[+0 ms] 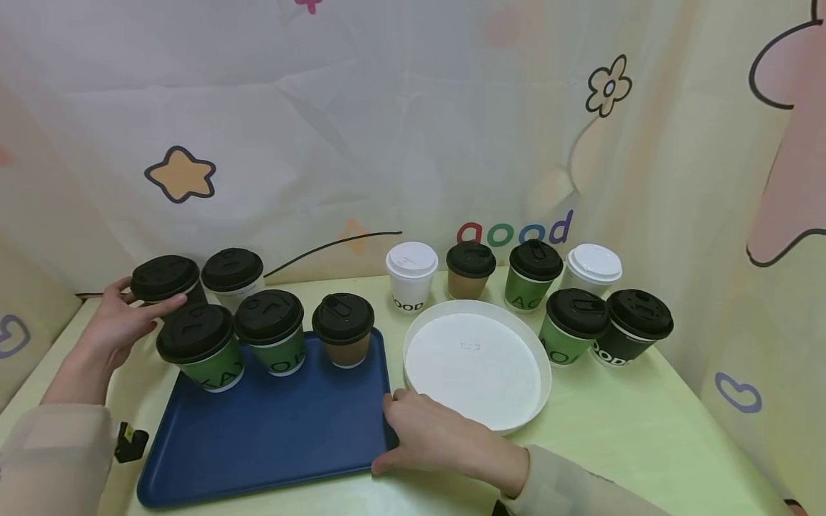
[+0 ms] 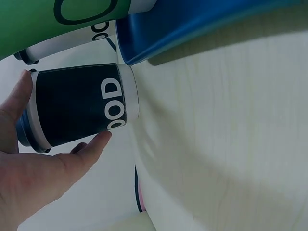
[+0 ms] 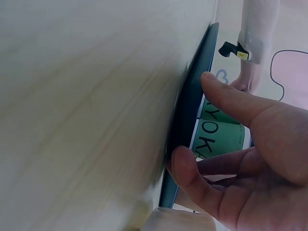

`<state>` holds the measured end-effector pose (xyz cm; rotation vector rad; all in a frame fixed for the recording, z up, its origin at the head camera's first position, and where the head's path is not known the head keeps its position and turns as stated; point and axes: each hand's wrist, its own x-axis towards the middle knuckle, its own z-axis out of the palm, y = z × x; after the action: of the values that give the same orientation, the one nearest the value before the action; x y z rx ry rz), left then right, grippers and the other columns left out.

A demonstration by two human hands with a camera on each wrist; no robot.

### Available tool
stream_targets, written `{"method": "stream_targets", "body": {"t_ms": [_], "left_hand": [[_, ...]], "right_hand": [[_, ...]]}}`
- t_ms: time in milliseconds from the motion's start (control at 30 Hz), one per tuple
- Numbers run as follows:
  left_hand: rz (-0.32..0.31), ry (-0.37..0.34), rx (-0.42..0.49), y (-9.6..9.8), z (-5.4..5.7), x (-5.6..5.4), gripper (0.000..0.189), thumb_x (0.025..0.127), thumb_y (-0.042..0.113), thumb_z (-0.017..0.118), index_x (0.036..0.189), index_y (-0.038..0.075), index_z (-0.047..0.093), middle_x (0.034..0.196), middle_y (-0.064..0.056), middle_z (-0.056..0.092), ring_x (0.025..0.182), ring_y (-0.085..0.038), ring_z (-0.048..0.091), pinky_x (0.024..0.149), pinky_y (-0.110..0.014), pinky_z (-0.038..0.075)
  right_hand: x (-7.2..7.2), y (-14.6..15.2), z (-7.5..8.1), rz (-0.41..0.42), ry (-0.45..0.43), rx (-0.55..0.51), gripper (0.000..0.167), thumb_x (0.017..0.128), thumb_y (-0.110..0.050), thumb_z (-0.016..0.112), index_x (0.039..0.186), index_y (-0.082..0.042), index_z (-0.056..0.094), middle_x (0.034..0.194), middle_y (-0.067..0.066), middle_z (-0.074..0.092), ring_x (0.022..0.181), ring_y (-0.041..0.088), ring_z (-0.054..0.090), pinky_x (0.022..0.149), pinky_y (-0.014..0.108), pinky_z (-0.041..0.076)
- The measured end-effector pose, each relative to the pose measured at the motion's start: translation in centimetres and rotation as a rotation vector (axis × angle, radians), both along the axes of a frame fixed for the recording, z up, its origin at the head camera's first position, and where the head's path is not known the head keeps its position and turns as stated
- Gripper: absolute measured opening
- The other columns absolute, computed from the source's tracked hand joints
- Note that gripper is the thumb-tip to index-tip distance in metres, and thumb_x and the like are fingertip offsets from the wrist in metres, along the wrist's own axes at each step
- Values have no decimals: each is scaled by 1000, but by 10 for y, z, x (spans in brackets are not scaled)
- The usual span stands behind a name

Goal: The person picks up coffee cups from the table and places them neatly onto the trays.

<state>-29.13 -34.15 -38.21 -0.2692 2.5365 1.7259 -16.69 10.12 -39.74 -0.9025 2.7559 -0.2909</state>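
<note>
At the back left, my left hand (image 1: 122, 326) holds a black paper coffee cup (image 1: 166, 278) with a black lid. In the left wrist view, the thumb and fingers lie on opposite sides of this cup (image 2: 79, 103), whose white lettering faces the camera. My right hand (image 1: 445, 437) grips the right edge of the blue tray (image 1: 277, 437) near its front corner. Two green cups (image 1: 209, 358) (image 1: 274, 337) and a brown cup (image 1: 345, 333), all with black lids, stand toward the tray's back. A white cup (image 1: 234, 276) with a black lid stands behind them.
Right of the tray lies a round white dish (image 1: 477, 365). Several lidded cups line its back and right: white (image 1: 411, 276), brown (image 1: 470, 269), green (image 1: 530, 276), and black (image 1: 629, 333) among them. A patterned curtain (image 1: 361, 129) hangs behind the table.
</note>
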Motion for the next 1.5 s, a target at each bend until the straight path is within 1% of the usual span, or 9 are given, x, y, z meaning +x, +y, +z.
{"method": "stream_targets", "body": {"t_ms": [367,700,800,967,1067,1133,1200,1400,1500], "left_hand": [[-1,41,4,4,-2,-5,114,101,36,66,154,1,-28,161,-35,-15,148,-52,14,115,-59,24],[33,67,-44,6,-1,-1,111,100,37,68,157,-2,-19,162,-35,-6,147,-48,24,112,-46,36],[35,66,-64,4,0,4,111,100,38,67,157,-2,-19,162,-35,-9,146,-48,26,109,-38,41],[33,97,-59,1,3,15,108,101,33,67,157,-5,-17,161,-37,-8,144,-45,31,86,-15,51],[30,126,-51,-2,2,22,106,101,30,68,158,-6,-13,159,-37,2,132,-29,49,80,-12,51],[23,151,-41,-5,0,26,103,100,26,70,158,-7,-8,153,-35,16,114,-8,59,79,-14,52],[18,179,-37,-7,-1,31,101,99,22,72,158,-8,-4,144,-28,26,94,11,54,79,-15,53],[18,230,-23,-11,-4,47,94,98,14,73,160,-4,5,132,-15,35,90,13,54,78,-16,54],[3,245,76,-15,-7,56,80,97,7,72,157,4,19,127,-8,38,90,10,58,77,-17,55]], "right_hand": [[0,1,0,-3,4,-7,65,75,-53,90,109,-2,66,88,2,58,74,10,54,69,25,51],[0,0,-2,-1,16,-9,67,74,-54,90,109,-3,65,89,2,58,76,11,55,69,27,51],[0,0,-1,0,9,-6,67,74,-54,90,110,-2,66,89,3,58,75,11,55,69,27,51],[0,0,0,1,0,-10,68,74,-54,90,110,-2,65,89,3,58,75,11,55,69,27,51],[0,0,0,4,-1,-13,68,74,-54,90,111,-2,66,89,3,58,75,11,55,70,27,52],[0,0,0,6,-1,-16,67,75,-53,90,110,-2,66,89,3,58,75,11,55,69,27,51],[0,0,-1,8,-3,-18,67,75,-53,90,109,-2,66,89,2,58,75,11,55,69,26,51],[-1,1,-1,-1,-13,-16,66,75,-52,90,110,-2,66,89,2,58,75,10,55,70,26,51],[-1,1,-1,3,-10,-17,66,75,-52,90,110,-2,66,89,2,58,76,10,55,70,25,51]]}}
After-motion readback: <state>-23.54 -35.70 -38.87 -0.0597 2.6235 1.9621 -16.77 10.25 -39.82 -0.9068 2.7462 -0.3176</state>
